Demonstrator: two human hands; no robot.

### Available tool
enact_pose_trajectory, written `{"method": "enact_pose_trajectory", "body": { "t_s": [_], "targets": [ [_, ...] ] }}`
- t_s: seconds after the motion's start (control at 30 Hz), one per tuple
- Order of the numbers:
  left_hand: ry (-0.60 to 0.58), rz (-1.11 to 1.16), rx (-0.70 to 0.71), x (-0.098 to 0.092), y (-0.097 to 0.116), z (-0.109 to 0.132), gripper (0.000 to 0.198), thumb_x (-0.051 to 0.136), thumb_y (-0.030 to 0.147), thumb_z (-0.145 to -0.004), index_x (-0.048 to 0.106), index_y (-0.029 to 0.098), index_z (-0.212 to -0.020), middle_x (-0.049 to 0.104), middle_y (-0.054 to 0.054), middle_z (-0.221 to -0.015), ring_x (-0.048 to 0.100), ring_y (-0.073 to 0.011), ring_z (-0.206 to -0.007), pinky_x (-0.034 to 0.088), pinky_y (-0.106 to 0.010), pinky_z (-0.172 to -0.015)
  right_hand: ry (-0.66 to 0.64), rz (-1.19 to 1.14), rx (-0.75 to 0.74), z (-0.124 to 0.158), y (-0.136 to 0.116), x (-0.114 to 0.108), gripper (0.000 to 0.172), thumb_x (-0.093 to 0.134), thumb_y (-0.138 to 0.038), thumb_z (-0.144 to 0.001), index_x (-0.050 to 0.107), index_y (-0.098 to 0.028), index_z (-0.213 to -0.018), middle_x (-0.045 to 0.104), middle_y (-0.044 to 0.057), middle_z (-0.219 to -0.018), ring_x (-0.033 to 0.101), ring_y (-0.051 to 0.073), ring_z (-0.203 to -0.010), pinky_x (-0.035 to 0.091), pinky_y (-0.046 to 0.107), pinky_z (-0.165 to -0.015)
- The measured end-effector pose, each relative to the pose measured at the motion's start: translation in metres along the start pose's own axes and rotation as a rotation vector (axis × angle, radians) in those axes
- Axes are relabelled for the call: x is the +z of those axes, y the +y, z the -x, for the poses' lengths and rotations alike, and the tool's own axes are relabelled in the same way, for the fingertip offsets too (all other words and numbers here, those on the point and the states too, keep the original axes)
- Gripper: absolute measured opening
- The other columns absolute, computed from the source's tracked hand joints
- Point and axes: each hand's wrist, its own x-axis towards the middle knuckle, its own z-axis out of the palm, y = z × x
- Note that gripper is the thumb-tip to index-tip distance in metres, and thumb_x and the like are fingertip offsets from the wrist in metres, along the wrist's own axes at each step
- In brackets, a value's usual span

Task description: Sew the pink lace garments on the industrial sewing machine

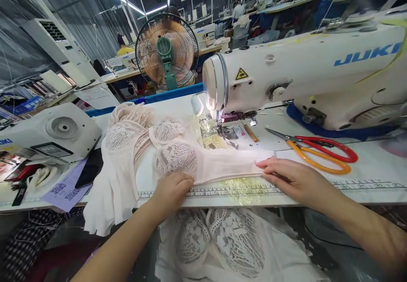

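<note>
A pale pink lace bra [227, 163] lies across the table in front of the sewing machine [254, 74], its band stretched out to the right. My left hand [174, 188] is closed at the lower edge of the lace cup, fingertips on the fabric. At the far end of the band, my right hand [286, 176] pinches the fabric between thumb and fingers. The machine's needle area stands just behind the band, lit by a lamp. Under both hands runs a printed ruler strip [210, 192] along the table's front edge.
Scissors [321, 150] with red and orange handles lie right of the machine's needle. More bras [124, 146] are stacked at left, and others [229, 244] hang below the table edge. A second machine head [63, 129] and a fan [167, 53] stand beyond.
</note>
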Motion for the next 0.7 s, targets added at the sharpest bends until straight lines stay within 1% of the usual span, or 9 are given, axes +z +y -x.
{"method": "enact_pose_trajectory", "body": {
  "t_s": [0.17, 0.27, 0.37, 0.47, 0.57, 0.7],
  "targets": [
    [-0.046, -0.025, -0.013, 0.002, 0.002, 0.008, 0.027, 0.035, 0.012, -0.090, 0.058, 0.010, -0.104, 0.062, -0.013, -0.108, 0.057, -0.0215, -0.097, 0.046, -0.034, -0.083, 0.021, 0.013, -0.012, 0.001, 0.000, 0.000, 0.022, 0.043, -0.032, -0.086, 0.062, -0.021, -0.087, 0.068, 0.010, -0.098, 0.062, 0.025, -0.093, 0.050, 0.041, -0.085],
    [-0.061, -0.020, -0.029, 0.004, 0.000, 0.008, 0.029, 0.034, 0.013, -0.092, 0.058, 0.010, -0.107, 0.060, -0.014, -0.111, 0.055, -0.0225, -0.100, 0.045, -0.035, -0.084, 0.021, 0.023, -0.026, -0.001, -0.003, -0.002, 0.023, 0.041, -0.031, -0.086, 0.062, -0.021, -0.087, 0.068, 0.009, -0.097, 0.062, 0.024, -0.091, 0.050, 0.040, -0.084],
    [-0.064, -0.004, -0.034, 0.005, -0.003, 0.005, 0.030, 0.034, 0.016, -0.092, 0.060, 0.013, -0.106, 0.060, -0.012, -0.108, 0.055, -0.0217, -0.096, 0.046, -0.035, -0.080, 0.017, 0.056, -0.051, -0.004, -0.004, -0.002, 0.024, 0.039, -0.030, -0.088, 0.061, -0.020, -0.085, 0.068, 0.008, -0.094, 0.062, 0.023, -0.089, 0.051, 0.038, -0.080],
    [-0.063, 0.017, -0.016, 0.004, -0.006, 0.004, 0.029, 0.035, 0.017, -0.091, 0.062, 0.016, -0.101, 0.061, -0.009, -0.105, 0.055, -0.0202, -0.092, 0.046, -0.033, -0.078, 0.049, 0.105, -0.053, -0.005, -0.004, 0.002, 0.025, 0.039, -0.030, -0.089, 0.060, -0.019, -0.082, 0.067, 0.009, -0.092, 0.062, 0.024, -0.088, 0.051, 0.039, -0.078],
    [-0.052, 0.037, 0.007, 0.002, -0.007, 0.006, 0.028, 0.036, 0.013, -0.090, 0.063, 0.015, -0.098, 0.061, -0.008, -0.102, 0.055, -0.0188, -0.091, 0.046, -0.030, -0.077, 0.081, 0.139, -0.056, -0.002, -0.002, 0.007, 0.024, 0.040, -0.031, -0.089, 0.058, -0.019, -0.079, 0.066, 0.009, -0.090, 0.061, 0.024, -0.086, 0.050, 0.038, -0.076],
    [-0.038, 0.045, 0.039, 0.001, -0.007, 0.010, 0.026, 0.038, 0.012, -0.089, 0.062, 0.013, -0.100, 0.060, -0.009, -0.103, 0.054, -0.0186, -0.091, 0.046, -0.030, -0.077, 0.086, 0.147, -0.063, 0.000, -0.001, 0.009, 0.023, 0.040, -0.030, -0.089, 0.057, -0.019, -0.079, 0.065, 0.008, -0.089, 0.060, 0.022, -0.084, 0.049, 0.036, -0.074]
  ]
}}
